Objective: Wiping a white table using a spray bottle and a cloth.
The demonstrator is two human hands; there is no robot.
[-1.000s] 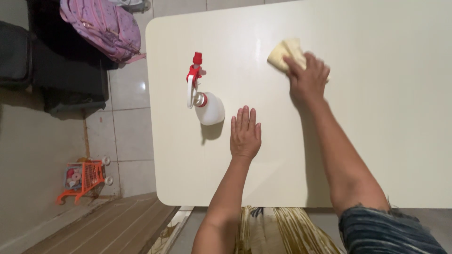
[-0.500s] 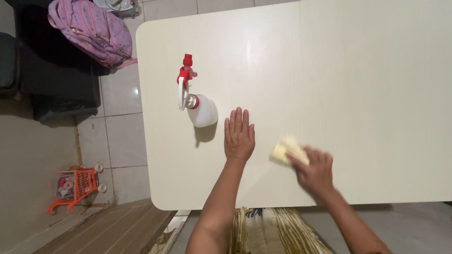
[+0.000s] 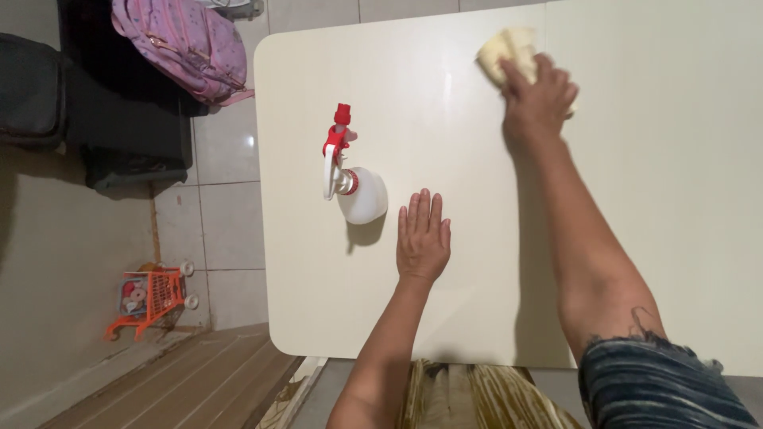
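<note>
Yellow cloth (image 3: pixel 505 49) pressed on white table (image 3: pixel 636 238) under gripping R hand (image 3: pixel 540 94); L hand (image 3: pixel 423 238) flat, open, nr spray bottle (image 3: pixel 355 184)

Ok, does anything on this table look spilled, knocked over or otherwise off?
Nothing stands out. The spray bottle stands upright on the cream table, with no puddle visible. The left hand lies flat beside it, and the right hand presses a yellow cloth farther across the table.
</note>
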